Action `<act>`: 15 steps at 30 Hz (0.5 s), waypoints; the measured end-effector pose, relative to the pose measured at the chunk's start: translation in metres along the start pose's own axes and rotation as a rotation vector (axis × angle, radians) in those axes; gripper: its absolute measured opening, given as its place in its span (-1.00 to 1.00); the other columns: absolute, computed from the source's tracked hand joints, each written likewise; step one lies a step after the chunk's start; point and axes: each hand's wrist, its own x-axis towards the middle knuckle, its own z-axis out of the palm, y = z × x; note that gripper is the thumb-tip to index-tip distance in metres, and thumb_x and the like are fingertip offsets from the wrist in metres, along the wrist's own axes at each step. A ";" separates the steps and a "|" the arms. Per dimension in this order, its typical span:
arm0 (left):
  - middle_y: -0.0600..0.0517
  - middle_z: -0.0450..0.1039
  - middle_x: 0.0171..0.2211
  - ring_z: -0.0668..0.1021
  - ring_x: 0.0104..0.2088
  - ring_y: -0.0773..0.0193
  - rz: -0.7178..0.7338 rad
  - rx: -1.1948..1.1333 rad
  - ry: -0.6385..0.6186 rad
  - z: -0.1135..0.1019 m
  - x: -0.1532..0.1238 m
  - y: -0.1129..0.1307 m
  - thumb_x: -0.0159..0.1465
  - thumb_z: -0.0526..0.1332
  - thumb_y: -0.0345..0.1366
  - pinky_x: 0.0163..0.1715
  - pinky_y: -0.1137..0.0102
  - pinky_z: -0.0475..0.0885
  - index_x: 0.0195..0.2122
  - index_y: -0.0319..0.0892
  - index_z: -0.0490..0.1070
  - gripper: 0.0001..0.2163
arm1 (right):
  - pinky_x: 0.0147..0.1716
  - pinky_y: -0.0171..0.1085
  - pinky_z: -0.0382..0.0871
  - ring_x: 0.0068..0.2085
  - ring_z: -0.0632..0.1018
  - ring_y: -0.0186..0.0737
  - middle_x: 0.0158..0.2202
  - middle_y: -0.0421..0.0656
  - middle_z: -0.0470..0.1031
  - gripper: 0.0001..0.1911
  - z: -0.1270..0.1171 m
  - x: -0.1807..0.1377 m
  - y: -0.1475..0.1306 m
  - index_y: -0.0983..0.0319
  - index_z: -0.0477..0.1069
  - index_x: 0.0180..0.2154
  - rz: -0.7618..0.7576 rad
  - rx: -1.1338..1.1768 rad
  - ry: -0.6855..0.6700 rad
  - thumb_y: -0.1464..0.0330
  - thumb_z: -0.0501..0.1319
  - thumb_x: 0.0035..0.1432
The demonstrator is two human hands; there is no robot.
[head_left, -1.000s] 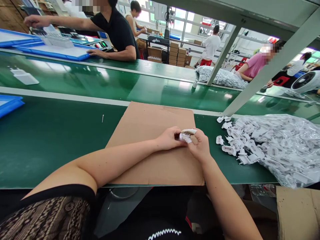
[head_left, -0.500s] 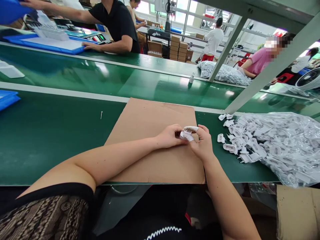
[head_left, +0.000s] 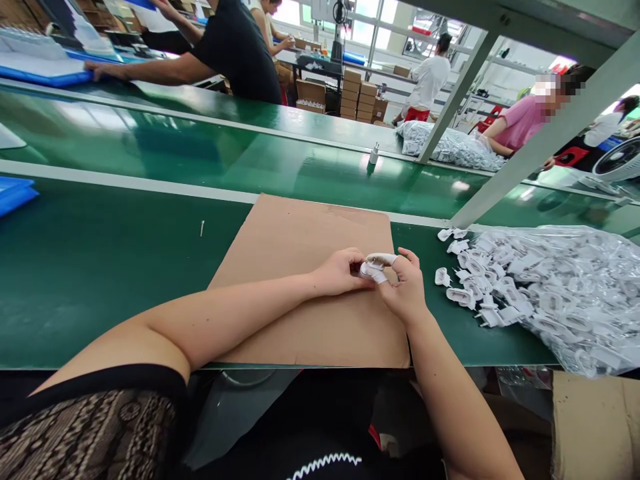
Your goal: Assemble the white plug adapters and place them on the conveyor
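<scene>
Over the cardboard sheet (head_left: 305, 247), my left hand (head_left: 343, 272) is closed, its fingertips pinching a small white plug piece (head_left: 367, 269). My right hand (head_left: 407, 283) grips the same piece from the other side, with white covers on thumb and forefinger. Fingers hide most of the piece, so its exact form is unclear. To the right of my right hand, loose white plug pieces (head_left: 463, 297) spill from a clear plastic bag (head_left: 590, 293) full of them.
A small pin or screw (head_left: 202, 228) lies on the green table (head_left: 125, 267). Behind runs a green conveyor (head_left: 225, 160) carrying an upright white plug (head_left: 374, 155). A blue tray (head_left: 17, 193) sits at left. Across the belt, a co-worker (head_left: 245, 57) reaches toward another tray (head_left: 45, 77). A slanted metal post (head_left: 500, 173) rises at right.
The upright plug on the conveyor has shifted left. The co-worker across the belt has leaned left, and the tray there has moved left too. My hands have hardly moved.
</scene>
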 end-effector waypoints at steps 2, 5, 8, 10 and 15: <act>0.06 0.39 -0.35 0.45 -0.36 0.29 0.006 -0.002 -0.002 0.000 0.000 -0.001 0.06 0.49 -0.06 -0.36 0.38 0.33 -0.38 -0.18 0.52 -0.68 | 0.28 0.12 0.18 -0.24 0.63 -0.08 -0.24 -0.20 0.66 -0.77 0.000 -0.001 0.000 0.07 0.53 -0.13 0.001 -0.039 -0.013 0.39 0.18 0.20; 0.06 0.39 -0.35 0.46 -0.36 0.29 0.013 -0.018 0.005 0.001 0.001 -0.002 0.06 0.49 -0.05 -0.35 0.38 0.34 -0.38 -0.19 0.52 -0.68 | 0.29 0.11 0.12 -0.26 0.62 -0.08 -0.35 -0.23 0.62 -0.84 0.000 -0.002 0.000 0.07 0.50 -0.26 -0.008 -0.100 -0.031 0.43 0.19 0.16; 0.05 0.40 -0.33 0.46 -0.36 0.29 0.012 -0.026 0.013 0.002 0.001 -0.002 0.05 0.49 -0.06 -0.33 0.37 0.36 -0.37 -0.19 0.53 -0.68 | 0.25 0.13 0.15 -0.30 0.61 -0.09 -0.37 -0.23 0.61 -0.84 0.001 -0.002 0.000 0.08 0.48 -0.30 0.010 -0.128 -0.026 0.45 0.19 0.12; 0.05 0.42 -0.33 0.47 -0.35 0.28 0.011 -0.020 0.008 0.002 0.000 -0.002 0.05 0.49 -0.07 -0.33 0.37 0.37 -0.35 -0.18 0.54 -0.69 | 0.23 0.13 0.16 -0.31 0.61 -0.09 -0.33 -0.23 0.64 -0.82 0.000 -0.001 0.000 0.08 0.51 -0.26 0.054 -0.114 -0.032 0.44 0.20 0.12; 0.04 0.43 -0.32 0.50 -0.32 0.25 0.028 -0.023 0.021 0.002 0.000 -0.004 0.05 0.48 -0.08 -0.31 0.37 0.38 -0.35 -0.17 0.56 -0.71 | 0.22 0.10 0.20 -0.25 0.63 -0.06 -0.31 -0.26 0.65 -0.77 -0.003 0.005 -0.008 0.04 0.54 -0.23 0.190 -0.017 -0.093 0.42 0.25 0.06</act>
